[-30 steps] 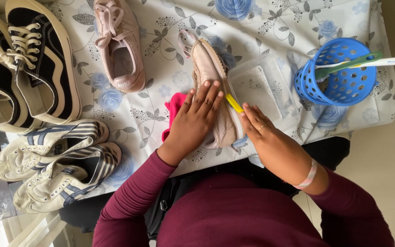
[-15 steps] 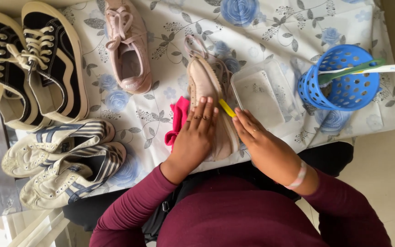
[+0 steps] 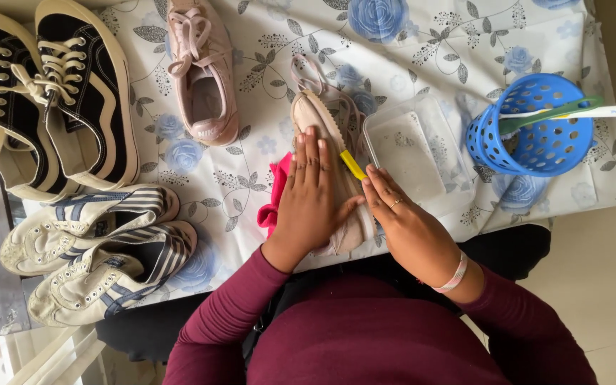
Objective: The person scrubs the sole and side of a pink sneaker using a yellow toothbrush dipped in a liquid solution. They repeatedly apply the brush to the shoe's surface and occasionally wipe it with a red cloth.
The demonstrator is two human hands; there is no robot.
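Observation:
A pale pink sneaker (image 3: 314,121) lies on its side on the flowered tablecloth, sole edge toward me. My left hand (image 3: 311,194) presses flat on it and holds it down. My right hand (image 3: 402,227) grips a small yellow-handled brush (image 3: 352,165) against the shoe's sole edge. A bright pink cloth (image 3: 275,192) lies under the shoe, showing at its left. The matching pink sneaker (image 3: 202,71) stands upright farther back.
A clear plastic tub (image 3: 413,153) sits right of the shoe. A blue perforated basket (image 3: 536,128) holds long-handled brushes at far right. A black-and-cream pair (image 3: 51,100) and a striped white pair (image 3: 98,246) of sneakers lie at left. The table's front edge is at my lap.
The camera view has shifted slightly. My left hand has slid a little up along the shoe, and my right hand keeps the brush moving on the sole edge.

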